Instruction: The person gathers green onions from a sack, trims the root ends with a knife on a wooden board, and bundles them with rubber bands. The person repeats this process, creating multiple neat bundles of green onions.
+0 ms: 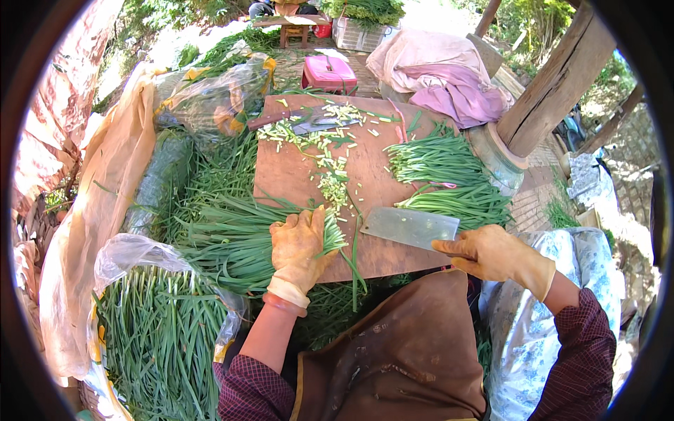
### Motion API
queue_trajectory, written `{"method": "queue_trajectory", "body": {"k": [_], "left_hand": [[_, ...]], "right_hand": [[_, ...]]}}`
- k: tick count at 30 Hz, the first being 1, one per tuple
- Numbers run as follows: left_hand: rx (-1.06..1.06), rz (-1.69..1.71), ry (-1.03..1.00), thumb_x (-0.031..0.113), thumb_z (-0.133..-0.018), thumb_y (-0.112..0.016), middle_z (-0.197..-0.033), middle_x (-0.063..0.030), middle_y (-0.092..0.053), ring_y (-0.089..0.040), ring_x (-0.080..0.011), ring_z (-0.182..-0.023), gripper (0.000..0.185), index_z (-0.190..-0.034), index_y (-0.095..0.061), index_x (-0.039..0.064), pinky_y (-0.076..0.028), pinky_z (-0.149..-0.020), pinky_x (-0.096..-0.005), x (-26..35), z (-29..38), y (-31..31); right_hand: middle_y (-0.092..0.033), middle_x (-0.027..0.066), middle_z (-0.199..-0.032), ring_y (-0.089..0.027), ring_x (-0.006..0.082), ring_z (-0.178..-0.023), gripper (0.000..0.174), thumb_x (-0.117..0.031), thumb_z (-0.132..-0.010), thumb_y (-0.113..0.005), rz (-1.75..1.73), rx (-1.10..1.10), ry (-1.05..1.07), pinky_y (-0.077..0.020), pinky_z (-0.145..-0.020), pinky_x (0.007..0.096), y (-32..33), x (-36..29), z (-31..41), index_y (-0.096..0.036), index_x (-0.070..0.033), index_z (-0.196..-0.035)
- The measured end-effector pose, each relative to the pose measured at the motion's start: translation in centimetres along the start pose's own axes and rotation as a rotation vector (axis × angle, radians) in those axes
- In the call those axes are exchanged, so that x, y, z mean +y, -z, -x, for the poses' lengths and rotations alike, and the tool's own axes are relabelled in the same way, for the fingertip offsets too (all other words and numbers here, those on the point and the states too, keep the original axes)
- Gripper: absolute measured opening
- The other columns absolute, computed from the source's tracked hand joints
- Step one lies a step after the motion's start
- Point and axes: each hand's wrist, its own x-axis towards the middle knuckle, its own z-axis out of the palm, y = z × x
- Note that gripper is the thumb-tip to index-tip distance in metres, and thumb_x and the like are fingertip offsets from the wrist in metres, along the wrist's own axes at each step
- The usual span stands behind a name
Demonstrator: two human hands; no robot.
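My left hand (299, 244), in a yellowish rubber glove, presses on a bunch of garlic chives (237, 239) at the board's left side. Pale cut stem ends stick out past its fingers. In my gloved right hand (492, 252) is the handle of a cleaver (410, 226); its broad blade lies low over the right half of the wooden board (379, 179). Chopped pale stem pieces (333, 187) trail up the middle of the board. A second knife (316, 122) rests near the far edge among cut bits. Bundled chives (442, 163) with pink ties lie at the right edge.
A plastic-lined sack of chives (163, 337) stands at lower left, with more loose chives (221, 168) left of the board. Beyond are a pink stool (329, 73), a white crate (358, 36) and heaped cloth (442, 73). A wooden post (558, 79) rises at right. Someone sits far back.
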Motion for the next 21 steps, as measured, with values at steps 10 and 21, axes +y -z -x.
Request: {"method": "queue_trajectory", "body": {"k": [10, 21], "left_hand": [[0.098, 0.037, -0.145, 0.043, -0.067, -0.085, -0.119, -0.0035, -0.058, -0.056, -0.0209, -0.112, 0.086, -0.138, -0.050, 0.010, -0.043, -0.090, -0.0417, -0.5, 1.0, 0.7], [0.012, 0.062, -0.367, 0.056, -0.066, -0.081, -0.149, -0.0198, -0.044, -0.036, -0.0356, -0.142, 0.105, -0.145, -0.043, -0.002, -0.032, -0.111, -0.0589, 3.4, -1.0, 0.3]], "right_hand": [[-0.067, 0.0186, -0.100, -0.065, 0.0394, -0.095, 0.043, -0.028, -0.096, -0.060, -0.213, 0.365, 0.049, -0.0529, -0.085, 0.0462, -2.5, -3.3, -25.8, -0.059, -0.020, -0.138], [-0.059, 0.0231, -0.136, -0.055, 0.0310, -0.130, 0.065, -0.047, -0.102, -0.053, -0.792, 0.307, 0.130, -0.0424, -0.108, 0.0380, -5.3, -3.5, -20.6, -0.042, -0.003, -0.150]]}}
